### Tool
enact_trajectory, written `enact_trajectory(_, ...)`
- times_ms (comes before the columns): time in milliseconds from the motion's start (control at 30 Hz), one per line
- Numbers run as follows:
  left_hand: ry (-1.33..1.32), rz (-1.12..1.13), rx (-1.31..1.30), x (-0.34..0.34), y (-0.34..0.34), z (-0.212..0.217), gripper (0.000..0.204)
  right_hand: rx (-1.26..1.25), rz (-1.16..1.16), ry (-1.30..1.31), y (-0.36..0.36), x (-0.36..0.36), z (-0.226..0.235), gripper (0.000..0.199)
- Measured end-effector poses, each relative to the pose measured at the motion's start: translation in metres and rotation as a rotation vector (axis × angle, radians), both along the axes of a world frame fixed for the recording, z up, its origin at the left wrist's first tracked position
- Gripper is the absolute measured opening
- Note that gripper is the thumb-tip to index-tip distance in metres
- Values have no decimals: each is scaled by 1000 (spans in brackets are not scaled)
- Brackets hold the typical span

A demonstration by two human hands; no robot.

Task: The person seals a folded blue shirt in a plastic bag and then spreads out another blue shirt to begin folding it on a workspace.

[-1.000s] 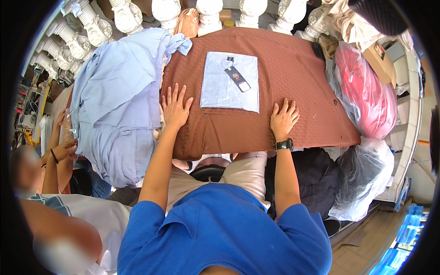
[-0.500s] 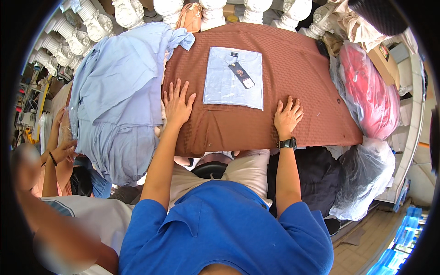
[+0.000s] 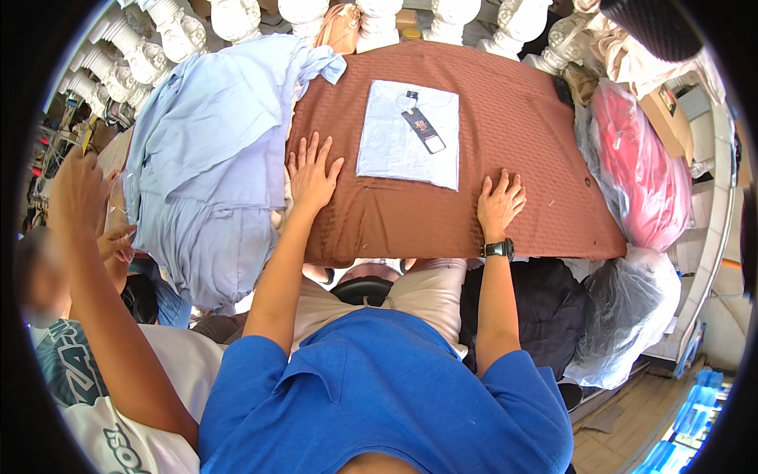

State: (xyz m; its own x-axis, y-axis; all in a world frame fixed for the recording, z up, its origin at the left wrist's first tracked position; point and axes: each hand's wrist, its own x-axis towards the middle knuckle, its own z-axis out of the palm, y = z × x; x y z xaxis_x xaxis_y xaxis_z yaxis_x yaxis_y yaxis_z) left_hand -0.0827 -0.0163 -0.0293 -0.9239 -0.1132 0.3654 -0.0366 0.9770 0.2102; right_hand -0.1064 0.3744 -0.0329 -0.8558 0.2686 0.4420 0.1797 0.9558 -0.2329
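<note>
My left hand (image 3: 313, 178) lies flat with fingers spread on a brown cloth (image 3: 513, 103) that covers the table. It is close to the edge of a heap of light blue garments. My right hand (image 3: 500, 204), also flat and open, rests on the cloth near the front edge, a black watch (image 3: 497, 249) on its wrist. Between and beyond my hands lies a folded light blue shirt (image 3: 387, 150) in a clear bag. A dark hang tag (image 3: 425, 130) on a loop lies across its front. Neither hand touches the shirt.
The heap of light blue garments (image 3: 205, 134) hangs over the table's left side. A co-worker's raised arm (image 3: 126, 340) is at my left, with another person's hands beyond. Plastic-wrapped red goods (image 3: 636, 166) stand at the right, a clear bag (image 3: 628, 316) below. White balusters (image 3: 379, 24) line the back.
A co-worker's arm at my left has risen into view. The whole view has shifted slightly, and my hands stay flat on the cloth.
</note>
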Motion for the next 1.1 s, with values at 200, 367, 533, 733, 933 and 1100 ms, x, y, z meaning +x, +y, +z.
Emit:
enact_trajectory(200, 169, -138, 358, 0, -1, 20, 36, -301, 241, 52, -30, 13, 35, 37)
enact_trajectory(367, 35, -131, 800, -8, 36, 31, 39, -503, 114, -259, -75, 11, 52, 45)
enact_trajectory(533, -213, 9, 928, -28, 33, 13, 46, -874, 121, -509, -65, -16, 44, 49)
enact_trajectory(733, -700, -90, 1635, -35, 37, 38, 27, -2041, 212, -201, -68, -12, 29, 53)
enact_trajectory(933, -685, -213, 1834, 5, 97, 63, 24, -2456, 253, -113, -109, 11, 46, 59)
enact_trajectory(1100, -729, -245, 1519, 33, 114, 69, 33, -2337, 362, 132, -100, 0, 39, 43)
